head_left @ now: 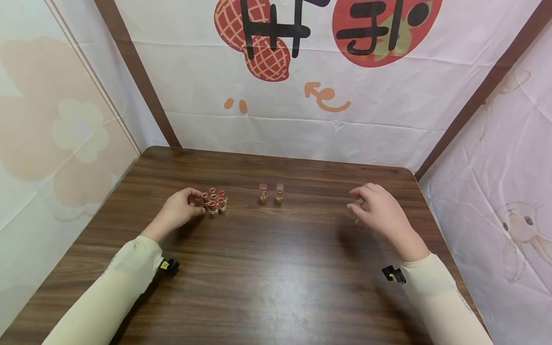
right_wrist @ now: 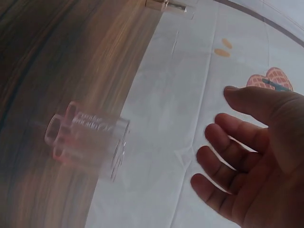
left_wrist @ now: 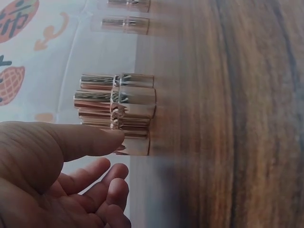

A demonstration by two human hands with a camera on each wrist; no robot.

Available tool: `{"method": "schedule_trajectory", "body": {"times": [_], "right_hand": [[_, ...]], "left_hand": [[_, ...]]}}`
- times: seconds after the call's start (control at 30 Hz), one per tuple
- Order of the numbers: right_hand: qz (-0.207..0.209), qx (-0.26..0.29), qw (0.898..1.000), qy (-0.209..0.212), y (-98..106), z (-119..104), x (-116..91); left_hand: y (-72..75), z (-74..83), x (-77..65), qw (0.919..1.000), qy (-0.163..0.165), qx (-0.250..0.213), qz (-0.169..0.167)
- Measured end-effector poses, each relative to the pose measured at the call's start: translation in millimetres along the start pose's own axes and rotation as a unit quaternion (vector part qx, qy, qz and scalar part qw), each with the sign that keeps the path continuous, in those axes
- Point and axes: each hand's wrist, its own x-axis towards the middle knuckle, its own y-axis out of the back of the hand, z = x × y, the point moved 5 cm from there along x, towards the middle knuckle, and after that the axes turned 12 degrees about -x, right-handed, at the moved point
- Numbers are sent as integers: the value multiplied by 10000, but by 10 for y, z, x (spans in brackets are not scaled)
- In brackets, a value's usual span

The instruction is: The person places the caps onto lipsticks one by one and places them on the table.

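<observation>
Several uncapped lipstick tubes [head_left: 213, 207] in rose gold with red tops stand bunched at the left of the table. My left hand [head_left: 183, 206] is at their left side, fingers loosely bent and apart; in the left wrist view its thumb [left_wrist: 95, 141] overlaps the nearest tubes [left_wrist: 135, 102]. Over on the right, my right hand [head_left: 379, 211] hovers by a group of clear caps [head_left: 361, 206], largely hidden beneath it in the head view. The right wrist view has these caps [right_wrist: 92, 137] standing together with lettering on one, apart from the relaxed, empty fingers.
Two lipsticks with clear caps, a left one [head_left: 263, 194] and a right one [head_left: 280, 194], stand upright between the hands near the back. The dark wooden table [head_left: 241, 278] ends at a printed fabric wall [head_left: 280, 129]; fabric also hangs on both sides.
</observation>
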Motion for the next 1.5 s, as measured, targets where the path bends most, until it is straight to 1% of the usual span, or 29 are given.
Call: {"method": "schedule_trajectory", "body": {"times": [0.13,0.27,0.47,0.63,0.83,1.0,1.2,1.33,1.5], "right_hand": [[-397,-58,9989,-257,-43,108,-106],[-748,-226,9959,-460,-94,187,-188],[-991,-336,9931,-535,-148,230,-249],[-1033,-381,9926,-510,-193,227,-255],[-1073,-463,9918,-514,-251,237,-274],[-1018,-449,9920,-593,-277,253,-283],[-936,-336,9925,-709,-285,284,-295],[-845,-265,9932,-751,-265,295,-293],[-781,-239,9930,-849,-234,309,-304]], "left_hand": [[-22,-28,-7,10000,11,20,-17],[-41,-68,-7,10000,0,38,-7],[-64,-79,22,9999,-117,28,59],[-77,-115,46,9997,-186,65,132],[-96,-129,55,9996,-197,112,159],[-104,-144,68,9996,-183,136,176],[-103,-123,59,9993,-250,152,250],[-64,-106,31,9988,-228,162,396],[54,-42,-15,9968,-276,105,739]]}}
